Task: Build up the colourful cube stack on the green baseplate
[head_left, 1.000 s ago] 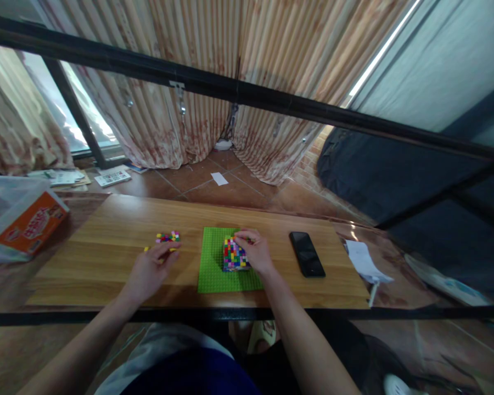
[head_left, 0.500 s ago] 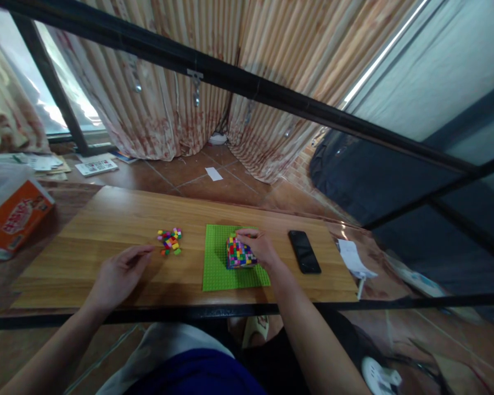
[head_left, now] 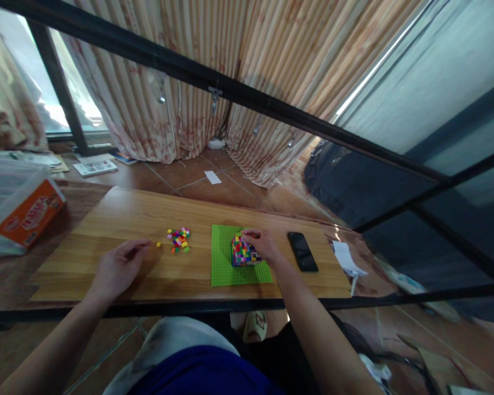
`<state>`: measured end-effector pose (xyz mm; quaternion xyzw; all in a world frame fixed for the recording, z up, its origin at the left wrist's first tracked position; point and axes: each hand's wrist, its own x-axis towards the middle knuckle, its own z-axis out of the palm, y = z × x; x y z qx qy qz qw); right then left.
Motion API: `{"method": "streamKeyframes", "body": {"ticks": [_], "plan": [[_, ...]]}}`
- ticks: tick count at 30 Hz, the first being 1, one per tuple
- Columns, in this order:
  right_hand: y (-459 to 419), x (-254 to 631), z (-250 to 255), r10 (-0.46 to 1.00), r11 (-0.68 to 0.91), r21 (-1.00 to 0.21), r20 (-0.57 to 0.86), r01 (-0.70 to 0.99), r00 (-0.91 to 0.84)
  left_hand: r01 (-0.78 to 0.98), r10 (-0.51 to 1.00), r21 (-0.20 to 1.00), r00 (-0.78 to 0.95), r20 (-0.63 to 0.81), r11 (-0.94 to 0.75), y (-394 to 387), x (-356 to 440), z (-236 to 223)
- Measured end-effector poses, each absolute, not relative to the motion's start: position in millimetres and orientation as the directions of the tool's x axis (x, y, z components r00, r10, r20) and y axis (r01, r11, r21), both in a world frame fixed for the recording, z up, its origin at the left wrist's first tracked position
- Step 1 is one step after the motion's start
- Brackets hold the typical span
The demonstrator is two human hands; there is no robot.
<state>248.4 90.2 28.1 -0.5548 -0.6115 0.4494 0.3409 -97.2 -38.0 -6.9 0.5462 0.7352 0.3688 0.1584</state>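
Note:
On a green studded baseplate (head_left: 221, 263) stands a block built of small multicoloured toy bricks (head_left: 242, 252). My right hand (head_left: 263, 246) reaches over its right side, with finger and thumb pinched at its top far edge. Whatever those fingertips hold is too small and hidden to name. Left of the baseplate lies a loose pile of coloured bricks (head_left: 180, 240). A single yellow-orange brick (head_left: 158, 244) lies apart from it, just beyond the fingertips of my left hand (head_left: 121, 267). That hand hovers low over the table, fingers loosely bent and holding nothing visible.
A black phone (head_left: 302, 252) lies right of the baseplate on the wooden table (head_left: 140, 214). White papers (head_left: 346, 258) sit past its right end. A clear plastic box with an orange label (head_left: 31, 216) is at the left. A dark metal bar (head_left: 263, 101) crosses above.
My left hand has drawn back slightly leftward, and the single yellow-orange brick now shows beside its fingertips. My right hand stays at the brick block. The view has shifted a little.

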Motion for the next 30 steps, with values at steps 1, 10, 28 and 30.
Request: {"method": "streamKeyframes", "body": {"ticks": [1, 10, 28, 30], "plan": [[88.8, 248.7, 29.8, 0.987, -0.007, -0.923, -0.067, 0.385, -0.144, 0.689, 0.917, 0.714, -0.354, 0.186, 0.122, -37.5, -97.1, -8.7], [29.6, 199.7, 47.7, 0.890, 0.449, -0.700, 0.407, 0.556, -0.206, 0.788, 0.934, 0.614, -0.244, 0.261, 0.034, -39.6, -86.7, -14.7], [18.2, 102.9, 1.7, 0.937, 0.334, -0.518, 0.093, 0.788, -0.336, 0.869, 0.945, 0.495, -0.161, 0.284, 0.000, -35.0, -83.6, -18.7], [12.6, 109.4, 1.6, 0.935, 0.337, -0.582, 0.118, 0.740, -0.333, 0.867, 0.945, 0.498, -0.170, 0.280, 0.009, -34.1, -83.8, -18.6]]}}
